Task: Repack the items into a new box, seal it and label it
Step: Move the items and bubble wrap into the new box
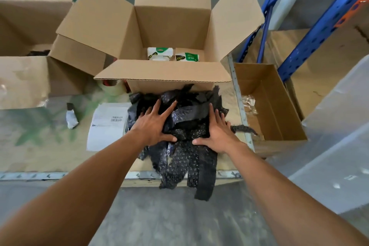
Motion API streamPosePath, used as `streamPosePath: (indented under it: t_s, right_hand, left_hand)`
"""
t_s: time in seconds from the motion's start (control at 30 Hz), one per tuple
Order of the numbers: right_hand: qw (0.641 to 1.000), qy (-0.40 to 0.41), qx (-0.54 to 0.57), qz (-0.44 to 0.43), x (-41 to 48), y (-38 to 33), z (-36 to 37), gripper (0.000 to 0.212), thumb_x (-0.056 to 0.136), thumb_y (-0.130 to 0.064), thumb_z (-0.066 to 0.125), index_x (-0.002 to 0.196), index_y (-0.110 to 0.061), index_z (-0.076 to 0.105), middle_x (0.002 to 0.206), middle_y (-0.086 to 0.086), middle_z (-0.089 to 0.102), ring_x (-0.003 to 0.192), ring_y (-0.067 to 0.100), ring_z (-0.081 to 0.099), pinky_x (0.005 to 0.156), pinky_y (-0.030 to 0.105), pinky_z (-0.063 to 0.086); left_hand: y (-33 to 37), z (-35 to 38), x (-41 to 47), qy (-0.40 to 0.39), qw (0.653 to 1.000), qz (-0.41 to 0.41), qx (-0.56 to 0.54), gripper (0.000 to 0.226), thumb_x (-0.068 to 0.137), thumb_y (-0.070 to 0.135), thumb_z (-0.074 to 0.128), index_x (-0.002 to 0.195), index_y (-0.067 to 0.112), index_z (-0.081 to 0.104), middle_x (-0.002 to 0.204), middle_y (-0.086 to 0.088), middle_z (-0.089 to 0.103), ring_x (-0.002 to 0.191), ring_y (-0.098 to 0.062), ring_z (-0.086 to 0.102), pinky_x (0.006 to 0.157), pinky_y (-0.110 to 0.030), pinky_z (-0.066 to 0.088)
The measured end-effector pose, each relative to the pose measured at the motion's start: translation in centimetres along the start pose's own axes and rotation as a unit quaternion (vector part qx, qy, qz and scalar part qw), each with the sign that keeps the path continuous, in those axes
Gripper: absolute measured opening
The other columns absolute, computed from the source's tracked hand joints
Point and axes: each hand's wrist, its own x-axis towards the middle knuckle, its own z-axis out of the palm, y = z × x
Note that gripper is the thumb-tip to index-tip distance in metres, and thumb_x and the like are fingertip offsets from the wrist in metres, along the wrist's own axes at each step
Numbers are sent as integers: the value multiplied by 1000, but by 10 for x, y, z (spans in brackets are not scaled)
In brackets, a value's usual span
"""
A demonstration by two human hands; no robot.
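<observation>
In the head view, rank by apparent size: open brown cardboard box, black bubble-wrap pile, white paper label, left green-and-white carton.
Open brown cardboard box
Black bubble-wrap pile
White paper label
Left green-and-white carton, which sits farther away

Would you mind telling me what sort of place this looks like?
Probably a warehouse packing station: blue steel racking, an open cardboard box, and a printed shipping label on the bench.

Both bare forearms stretched forward, left hand palm down, fingers spread flat; right hand likewise, thumbs pointing inward
</observation>
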Motion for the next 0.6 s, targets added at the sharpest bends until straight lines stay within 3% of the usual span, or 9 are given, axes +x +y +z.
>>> streamPosePath:
  t_s: [0.1, 0.2, 0.27, 0.43, 0.53, 0.6]
  right_hand:
    - [994, 32, 96, -37, 5, -8, -5, 144, 73, -58, 84, 151, -35, -35, 170, 3, 2, 152, 30, 23, 119, 50, 33]
    - [988, 40, 145, -31, 5, -19, -12, 149, 57, -68, 87, 145, -54, -32, 170, 1, -10, 153, 32, 23, 116, 53, 36]
    - [992, 34, 114, -36, 8, -27, -12, 143, 56, -69, 86, 147, -58, -23, 169, 6, -9, 151, 37, 26, 114, 55, 39]
    - [990, 78, -77, -93, 16, -28, -4, 96, 87, -43, 76, 158, -28, 13, 146, 17, 42, 128, 42, 50, 98, 53, 50]
    - [989, 98, -16, -109, 12, -27, -9, 77, 91, -16, 72, 155, -22, 30, 134, 16, 51, 112, 38, 61, 91, 46, 54]
    - [985, 118, 26, -120, 8, -30, -17, 71, 89, -8, 71, 150, -23, 38, 129, 13, 55, 106, 35, 64, 89, 45, 54]
  left_hand:
    - [-1, -2, 1, 8, 1000, -11, 22, 119, 75, 79, 62, 155, 46, -20, 168, -14, 7, 146, -46, 30, 111, -57, 41]
    - [-1, -5, 4, 28, 999, -9, 26, 114, 81, 66, 69, 160, 38, -8, 157, -14, 33, 134, -43, 44, 103, -54, 49]
    - [-3, -8, 6, 47, 999, -7, 6, 109, 82, 56, 75, 160, 35, 2, 147, -14, 44, 126, -41, 52, 99, -53, 51]
    - [-6, -10, 6, 85, 995, 6, -55, 98, 82, 32, 83, 158, 28, 21, 142, -14, 54, 117, -39, 62, 94, -48, 53]
    - [-5, -13, 3, 98, 992, 18, -80, 93, 83, 26, 83, 157, 27, 27, 150, -11, 50, 124, -37, 59, 97, -49, 53]
    - [-1, -17, 2, 110, 989, 20, -92, 90, 83, 25, 82, 156, 26, 30, 151, -9, 50, 127, -37, 57, 98, -49, 52]
